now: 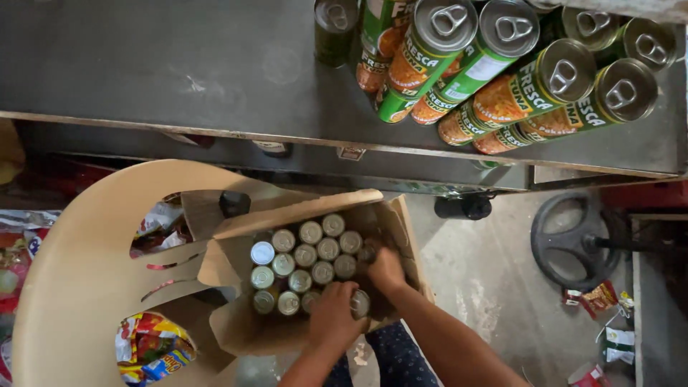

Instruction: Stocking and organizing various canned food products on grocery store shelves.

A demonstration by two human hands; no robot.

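both hands are down in the open cardboard box (236, 326) that sits on a tan plastic chair (79, 279) below the counter (179, 72): the left hand (333, 315) lies over a can (360, 304) at the near edge, the right hand (387, 271) reaches beside it, and how far either grip is closed i cannot tell. the cans in the box (308, 258) stand upright in rows, long axes vertical, silver lids facing up. on the counter, green-labelled cans (502, 79) stand in stacked columns, pull-tab tops up.
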